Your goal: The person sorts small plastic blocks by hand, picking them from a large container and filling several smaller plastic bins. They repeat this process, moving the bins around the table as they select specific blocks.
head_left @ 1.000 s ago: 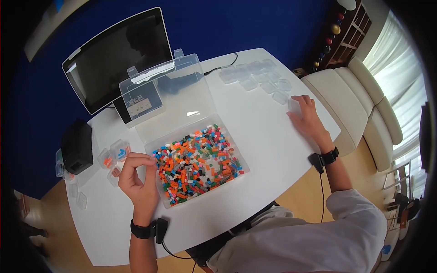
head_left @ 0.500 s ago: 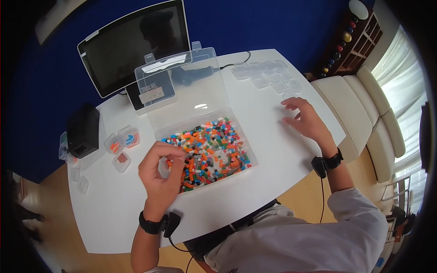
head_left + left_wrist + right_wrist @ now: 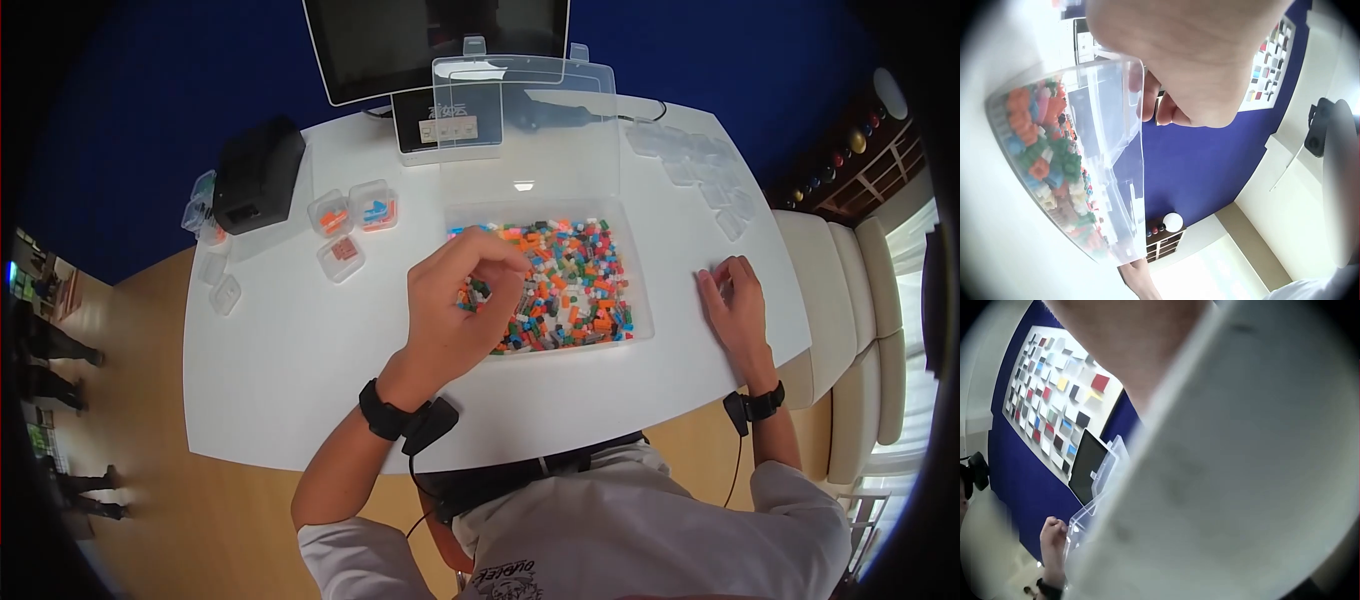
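Note:
My left hand (image 3: 455, 300) is over the left part of a clear plastic box (image 3: 643, 310) full of small coloured building bricks (image 3: 590, 265). Its thumb and index finger curl toward each other. The left wrist view shows the back of this hand (image 3: 1204, 62) and curled fingers beside the box's clear wall (image 3: 1129, 206). My right hand (image 3: 738, 310) is low over the white table, to the right of the box, with bent fingers and the thumb beside them. I cannot tell whether a small thing is hidden in either hand.
The box's clear lid (image 3: 530, 165) stands raised at the back, before a monitor (image 3: 440, 45). Small clear containers (image 3: 690, 160) cluster at the back right. Left are containers with bricks (image 3: 341, 257) and a black device (image 3: 258, 175). A sofa (image 3: 815, 265) stands beyond the table.
The head view has turned. My right hand has drawn back from the small clear containers toward the table's front. My left hand has moved from the brick box's left edge to over the bricks.

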